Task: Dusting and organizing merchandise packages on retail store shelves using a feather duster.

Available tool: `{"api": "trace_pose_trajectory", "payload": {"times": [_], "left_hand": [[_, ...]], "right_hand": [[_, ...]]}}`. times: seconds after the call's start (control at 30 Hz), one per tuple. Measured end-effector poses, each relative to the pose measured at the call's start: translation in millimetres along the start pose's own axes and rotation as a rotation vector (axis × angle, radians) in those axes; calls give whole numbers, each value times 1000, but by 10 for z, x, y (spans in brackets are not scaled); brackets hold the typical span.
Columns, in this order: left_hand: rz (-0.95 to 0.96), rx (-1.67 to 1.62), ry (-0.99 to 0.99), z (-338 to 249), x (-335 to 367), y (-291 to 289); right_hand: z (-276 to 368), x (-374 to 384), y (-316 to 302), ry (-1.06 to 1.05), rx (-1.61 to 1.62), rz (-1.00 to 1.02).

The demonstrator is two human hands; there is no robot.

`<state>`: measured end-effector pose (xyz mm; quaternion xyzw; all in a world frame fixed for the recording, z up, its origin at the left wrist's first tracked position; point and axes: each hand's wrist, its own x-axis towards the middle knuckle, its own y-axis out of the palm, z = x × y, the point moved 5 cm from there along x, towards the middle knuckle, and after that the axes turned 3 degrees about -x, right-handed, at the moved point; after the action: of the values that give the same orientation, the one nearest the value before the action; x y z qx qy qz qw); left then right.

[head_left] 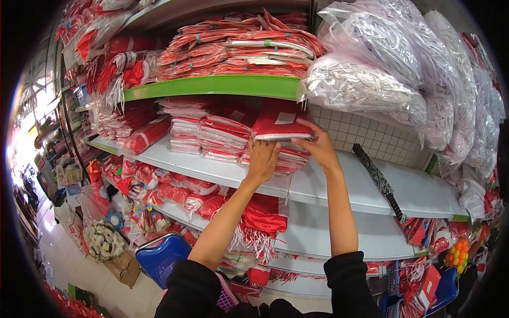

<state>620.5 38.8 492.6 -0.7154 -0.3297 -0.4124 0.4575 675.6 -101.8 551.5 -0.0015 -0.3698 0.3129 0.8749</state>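
Observation:
On the middle shelf [366,183], a red folded cloth packet [275,114] in clear plastic, with a white edge and a pale label, lies on top of a stack of similar packets [289,160]. My right hand [321,150] grips its front right corner, fingers over the top and thumb at the front edge. My left hand [262,159] is at its front left edge, fingers bent up against it. The left fingertips are partly hidden at the packet's edge. Another stack of red and white packets [222,135] stands just to the left.
Above runs a green-edged shelf [212,86] loaded with red bagged goods [238,50]. Large clear bags of white strips [371,79] bulge out at the upper right. A dark tinsel-wrapped rod [379,180] lies across the shelf. Below left stands a blue stool [163,257].

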Motion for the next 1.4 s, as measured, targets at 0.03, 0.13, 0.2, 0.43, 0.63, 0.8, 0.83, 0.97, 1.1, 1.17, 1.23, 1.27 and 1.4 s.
{"api": "trace_pose_trajectory", "payload": {"times": [0.03,0.13,0.2,0.43,0.63,0.8,0.83,0.97,1.1,1.17,1.23,1.27,1.4], "left_hand": [[-15,-5,27,-20,7,1],[-13,-13,51,-55,6,7],[3,-11,47,-50,2,-28],[79,-61,32,-80,-24,-44],[123,10,81,-99,-29,-121],[44,95,78,-258,-94,-180],[44,105,62,-286,-101,-178],[48,138,-15,-418,-198,-183],[28,151,-94,-494,-551,-280],[-5,143,-186,-505,-867,-383],[-16,153,-286,-467,-1347,-525],[-52,144,-389,-383,-1673,-645],[20,169,-740,-261,-3148,-976]], "right_hand": [[-46,29,-19,-1,-2,0],[-125,106,-90,-53,-344,-120],[-19,116,-9,-46,-865,-234],[-391,301,92,93,-923,-232],[-363,85,153,-126,-991,-339],[-250,-184,145,-289,-934,-358],[-229,-237,145,-291,-931,-353],[-119,-544,159,-258,-946,-380],[-94,-1002,354,-271,-823,-313],[-134,-1283,532,-257,-772,-280],[-270,-1605,745,-168,-773,-220],[-341,-1798,919,-116,-688,-164],[-850,-2757,1631,50,-348,129]]}}
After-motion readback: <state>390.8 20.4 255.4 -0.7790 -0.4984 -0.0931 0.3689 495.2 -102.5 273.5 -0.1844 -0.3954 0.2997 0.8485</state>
